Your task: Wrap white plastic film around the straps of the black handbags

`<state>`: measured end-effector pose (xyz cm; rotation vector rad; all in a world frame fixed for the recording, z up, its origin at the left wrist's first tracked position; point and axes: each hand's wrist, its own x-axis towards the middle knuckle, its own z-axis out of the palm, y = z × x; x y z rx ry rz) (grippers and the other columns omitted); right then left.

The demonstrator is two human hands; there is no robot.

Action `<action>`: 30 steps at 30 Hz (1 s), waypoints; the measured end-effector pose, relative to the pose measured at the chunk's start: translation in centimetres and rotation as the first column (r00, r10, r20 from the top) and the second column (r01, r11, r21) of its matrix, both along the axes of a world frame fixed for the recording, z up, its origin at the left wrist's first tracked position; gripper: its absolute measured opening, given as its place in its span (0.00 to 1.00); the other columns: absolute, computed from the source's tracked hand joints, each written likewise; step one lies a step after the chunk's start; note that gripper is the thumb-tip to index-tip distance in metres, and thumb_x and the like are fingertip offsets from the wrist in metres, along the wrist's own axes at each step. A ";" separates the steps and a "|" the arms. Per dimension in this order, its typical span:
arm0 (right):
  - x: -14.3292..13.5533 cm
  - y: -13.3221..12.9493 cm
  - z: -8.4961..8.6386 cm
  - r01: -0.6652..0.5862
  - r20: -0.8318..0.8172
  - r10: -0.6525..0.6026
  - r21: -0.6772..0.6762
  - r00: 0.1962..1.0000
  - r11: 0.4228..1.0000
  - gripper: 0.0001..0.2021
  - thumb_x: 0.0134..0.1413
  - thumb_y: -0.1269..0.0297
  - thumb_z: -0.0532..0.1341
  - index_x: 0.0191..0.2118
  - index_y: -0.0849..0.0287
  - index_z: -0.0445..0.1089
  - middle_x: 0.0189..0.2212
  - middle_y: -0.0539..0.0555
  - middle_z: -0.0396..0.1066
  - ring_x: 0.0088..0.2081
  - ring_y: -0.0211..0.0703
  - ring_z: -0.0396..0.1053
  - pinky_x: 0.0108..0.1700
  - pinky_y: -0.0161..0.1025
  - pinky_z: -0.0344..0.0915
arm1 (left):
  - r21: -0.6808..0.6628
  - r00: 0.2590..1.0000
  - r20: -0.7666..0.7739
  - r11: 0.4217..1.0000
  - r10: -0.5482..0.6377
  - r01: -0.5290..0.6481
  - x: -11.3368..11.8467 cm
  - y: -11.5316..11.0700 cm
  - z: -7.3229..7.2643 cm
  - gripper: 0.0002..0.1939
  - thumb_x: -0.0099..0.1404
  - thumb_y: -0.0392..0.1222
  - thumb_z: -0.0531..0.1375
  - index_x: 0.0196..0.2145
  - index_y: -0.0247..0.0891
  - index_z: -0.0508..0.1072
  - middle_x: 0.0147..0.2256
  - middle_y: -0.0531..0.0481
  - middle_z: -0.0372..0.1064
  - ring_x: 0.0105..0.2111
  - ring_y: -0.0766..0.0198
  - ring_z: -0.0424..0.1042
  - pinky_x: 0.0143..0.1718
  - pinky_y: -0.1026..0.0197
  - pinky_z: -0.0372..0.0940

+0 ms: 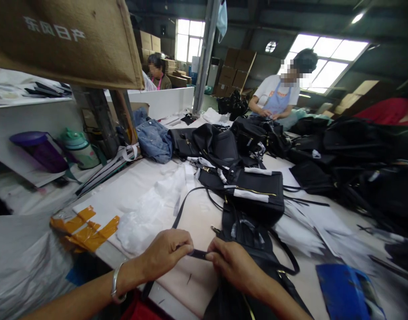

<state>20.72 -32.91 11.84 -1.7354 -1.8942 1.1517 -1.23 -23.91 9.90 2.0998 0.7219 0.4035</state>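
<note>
A thin black strap stretches between my two hands near the table's front edge. My left hand, with a silver bangle on its wrist, pinches it on the left. On the right, my right hand grips the strap between thumb and fingers. From my left hand the strap loops up toward a black bag with a gold zipper and white wrapping. Another black bag lies beneath and beside my right forearm, partly hidden by it.
Black bags are heaped along the right and back. Clear plastic and orange tape lie at left, near a purple container and a green bottle. A blue object sits at lower right. A person works across the table.
</note>
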 end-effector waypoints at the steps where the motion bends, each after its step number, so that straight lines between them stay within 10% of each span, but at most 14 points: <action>1: 0.3 -0.6 0.6 0.024 -0.033 -0.024 -0.005 0.999 1.000 0.08 0.63 0.61 0.52 0.34 0.57 0.64 0.24 0.47 0.71 0.25 0.36 0.67 0.28 0.30 0.57 | 0.073 0.999 0.030 0.997 -0.032 0.030 0.5 -0.1 0.9 0.09 0.67 0.39 0.54 0.33 0.39 0.73 0.32 0.52 0.72 0.35 0.64 0.68 0.40 0.62 0.59; 9: 3.3 -6.1 2.8 0.229 0.066 -0.240 0.139 0.969 0.964 0.14 0.64 0.52 0.49 0.38 0.55 0.66 0.18 0.46 0.60 0.20 0.36 0.58 0.22 0.33 0.48 | 0.323 0.957 0.202 0.937 -0.209 0.136 5.2 -1.3 4.8 0.09 0.68 0.36 0.53 0.34 0.39 0.72 0.39 0.47 0.73 0.42 0.59 0.68 0.49 0.55 0.58; 20: 5.7 -12.3 -0.1 0.425 -0.049 -0.424 0.200 0.904 0.883 0.17 0.62 0.47 0.49 0.45 0.54 0.62 0.17 0.46 0.62 0.18 0.40 0.62 0.21 0.34 0.54 | 0.419 0.906 0.225 0.875 -0.359 0.243 11.1 -5.5 6.6 0.07 0.66 0.34 0.54 0.36 0.41 0.73 0.40 0.50 0.74 0.49 0.59 0.66 0.62 0.49 0.44; 26: 3.5 -9.7 -0.7 0.490 -0.164 -0.461 0.287 0.872 0.823 0.25 0.61 0.50 0.51 0.58 0.57 0.49 0.43 0.60 0.72 0.42 0.50 0.73 0.41 0.39 0.68 | 0.037 0.897 0.395 0.979 -0.199 0.201 12.9 -7.3 5.0 0.07 0.63 0.35 0.58 0.31 0.38 0.76 0.45 0.46 0.71 0.48 0.58 0.68 0.53 0.56 0.60; 30: 3.1 -6.9 -0.1 0.367 -0.176 -0.328 0.292 0.928 0.883 0.17 0.64 0.52 0.48 0.53 0.56 0.54 0.50 0.61 0.67 0.46 0.48 0.71 0.45 0.39 0.66 | -0.211 0.898 0.439 0.971 -0.013 0.117 11.9 -6.4 4.6 0.09 0.65 0.38 0.57 0.33 0.38 0.78 0.48 0.45 0.70 0.51 0.57 0.68 0.54 0.57 0.61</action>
